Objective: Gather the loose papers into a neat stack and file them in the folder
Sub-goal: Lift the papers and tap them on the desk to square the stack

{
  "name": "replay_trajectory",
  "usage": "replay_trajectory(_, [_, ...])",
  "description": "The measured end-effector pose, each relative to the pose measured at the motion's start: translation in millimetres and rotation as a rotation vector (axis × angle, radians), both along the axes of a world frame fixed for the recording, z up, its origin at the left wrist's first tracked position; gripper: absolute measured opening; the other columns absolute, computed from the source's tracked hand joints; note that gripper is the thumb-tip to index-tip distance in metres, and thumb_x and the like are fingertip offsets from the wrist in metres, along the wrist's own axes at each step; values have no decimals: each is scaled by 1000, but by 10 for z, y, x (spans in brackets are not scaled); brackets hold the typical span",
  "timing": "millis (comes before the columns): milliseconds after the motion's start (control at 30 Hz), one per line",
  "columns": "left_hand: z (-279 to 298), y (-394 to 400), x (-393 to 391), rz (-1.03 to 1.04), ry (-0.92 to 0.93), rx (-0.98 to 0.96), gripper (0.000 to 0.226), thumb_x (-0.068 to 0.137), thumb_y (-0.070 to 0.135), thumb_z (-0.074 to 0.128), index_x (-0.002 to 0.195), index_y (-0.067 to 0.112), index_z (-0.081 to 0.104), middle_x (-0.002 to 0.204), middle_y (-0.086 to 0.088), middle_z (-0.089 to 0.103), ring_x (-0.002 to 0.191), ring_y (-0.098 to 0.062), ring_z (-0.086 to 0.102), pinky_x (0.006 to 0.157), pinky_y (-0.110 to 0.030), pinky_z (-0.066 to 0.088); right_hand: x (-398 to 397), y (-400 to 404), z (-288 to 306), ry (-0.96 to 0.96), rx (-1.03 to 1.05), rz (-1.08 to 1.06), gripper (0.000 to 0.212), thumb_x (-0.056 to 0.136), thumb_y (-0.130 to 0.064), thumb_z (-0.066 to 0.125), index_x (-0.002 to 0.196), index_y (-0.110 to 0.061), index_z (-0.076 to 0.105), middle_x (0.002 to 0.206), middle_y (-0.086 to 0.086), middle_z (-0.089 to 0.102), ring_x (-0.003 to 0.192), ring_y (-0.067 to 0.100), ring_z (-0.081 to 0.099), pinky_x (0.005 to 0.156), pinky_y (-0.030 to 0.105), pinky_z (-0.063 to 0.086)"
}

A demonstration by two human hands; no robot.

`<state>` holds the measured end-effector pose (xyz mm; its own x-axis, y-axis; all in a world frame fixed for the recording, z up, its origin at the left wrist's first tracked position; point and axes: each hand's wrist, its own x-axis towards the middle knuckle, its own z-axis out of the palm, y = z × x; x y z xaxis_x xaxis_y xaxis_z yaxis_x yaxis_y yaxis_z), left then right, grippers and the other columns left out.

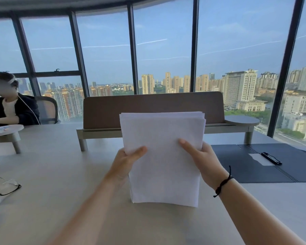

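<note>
A stack of white papers (163,156) stands upright on its bottom edge on the beige table (60,174), right in front of me. My left hand (127,160) grips its left side, thumb on the front sheet. My right hand (201,160) grips its right side, a black cord around that wrist. The top edges of the sheets are slightly uneven at the right corner. A dark folder (265,163) lies open and flat on the table to the right, with a black clip (271,157) on its inner panel.
A brown divider panel on a low shelf (152,105) stands behind the papers. Black-framed glasses (7,187) lie at the left edge. A person in dark clothes (12,106) sits at the far left beside a small round stand (5,129). Large windows lie beyond.
</note>
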<state>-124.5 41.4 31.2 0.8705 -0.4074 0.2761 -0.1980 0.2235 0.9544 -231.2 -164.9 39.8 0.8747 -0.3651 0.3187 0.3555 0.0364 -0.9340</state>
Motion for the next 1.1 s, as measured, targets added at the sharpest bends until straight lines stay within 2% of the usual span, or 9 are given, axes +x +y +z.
replay_trajectory(200, [240, -114, 64, 135, 29, -35, 10, 85, 24, 77, 91, 16, 78, 96, -2, 81, 92, -20, 77, 87, -40, 59, 176, 37, 195, -35, 24, -123, 13, 84, -26, 79, 86, -13, 80, 90, 8, 81, 87, 30, 78, 76, 43, 63])
replay_trajectory(400, [-253, 63, 131, -20, 131, 61, 37, 76, 30, 80, 107, 10, 78, 109, -10, 78, 106, -30, 73, 96, -48, 54, 163, 58, -168, 72, 56, -9, 14, 89, -19, 73, 100, -11, 78, 100, 11, 81, 98, 34, 76, 86, 46, 60])
replay_trajectory(533, [-466, 89, 87, -46, 146, 99, 30, 75, 29, 77, 100, 13, 81, 109, -10, 78, 107, -31, 72, 96, -47, 54, 105, 73, -289, 83, 54, 29, 14, 89, -13, 69, 101, -12, 77, 100, 8, 81, 101, 33, 74, 85, 43, 60])
replay_trajectory(633, [-223, 132, 123, -77, 91, 48, 22, 77, 27, 73, 95, 18, 83, 105, -9, 79, 102, -29, 74, 97, -47, 54, 82, 18, -60, 10, 72, 75, 25, 80, -18, 72, 104, -11, 75, 100, 8, 80, 97, 32, 75, 83, 43, 61])
replay_trajectory(700, [53, 164, 132, -118, 42, -50, 17, 79, 19, 70, 89, 22, 84, 97, -4, 80, 93, -25, 75, 88, -42, 59, 65, -6, 160, -66, 81, 141, 32, 77, -17, 71, 109, -13, 74, 102, 7, 79, 94, 28, 75, 77, 39, 62])
replay_trajectory(800, [475, 223, 116, -217, -68, -174, 28, 81, 11, 64, 99, 26, 81, 101, -2, 79, 93, -23, 74, 79, -36, 61, 51, -39, 428, -163, 77, 264, 42, 78, -11, 68, 118, -23, 71, 111, 6, 76, 96, 24, 74, 78, 37, 61])
replay_trajectory(867, [635, 245, 106, -285, -141, -161, 37, 83, 8, 59, 108, 29, 76, 107, 0, 77, 96, -21, 74, 80, -36, 61, 59, -63, 507, -173, 68, 334, 44, 79, -9, 67, 119, -27, 70, 113, 5, 75, 97, 25, 73, 80, 39, 62])
replay_trajectory(1000, [623, 229, 120, -313, -162, -109, 34, 82, 8, 59, 109, 27, 68, 95, 6, 77, 87, -14, 75, 82, -37, 62, 60, -91, 492, -178, 43, 391, 32, 81, -7, 64, 105, -27, 71, 102, 1, 73, 87, 24, 71, 76, 38, 62])
replay_trajectory(1100, [629, 247, 148, -341, -193, -98, 43, 83, 9, 60, 116, 37, 64, 100, 9, 74, 89, -12, 74, 80, -38, 61, 63, -95, 502, -192, 40, 423, 34, 83, -5, 62, 105, -31, 69, 105, 0, 68, 85, 23, 69, 73, 37, 62])
